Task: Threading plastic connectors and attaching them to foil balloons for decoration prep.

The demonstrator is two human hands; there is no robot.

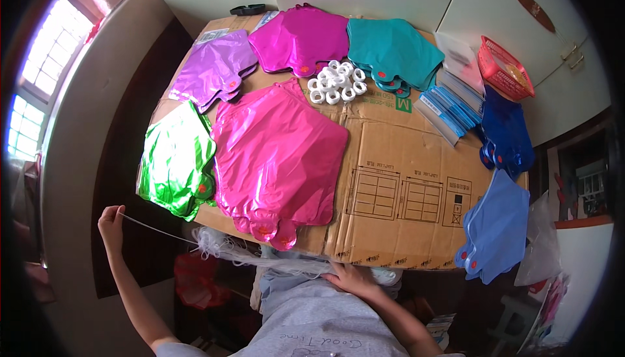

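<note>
String (153,228), thin and white, stretches taut from the left hand (112,221) down and rightward to a loose white tangle (224,247) below the table's near edge. Long axis runs upper left to lower right, the high end pinched at the left hand. Left hand raised out to the left of the table, fingers closed on the string's end. Right hand (351,277) lies low at the lap, just under the cardboard's near edge, palm down and fingers spread on the tangle's right end; whether it grips anything, cannot tell.

Cardboard (390,187), a flattened box, covers the tabletop. Foil balloons lie flat on it in piles by colour: green (174,161) at left, large pink (277,155) beside it, purple (215,67) farther back, magenta (299,36) next, teal (390,51) to its right. Two blue piles on the right edge: dark blue (504,132) and, nearer, light blue (498,223). Seven colour piles in all; sheets per pile cannot be counted.

White rings (337,82), a heap of a dozen or so, sit between the magenta and teal piles. Stack of clear packets (449,106) lies right of the teal. One red basket (504,67) stands at the far right corner. One black object (247,9) rests at the far edge.
</note>
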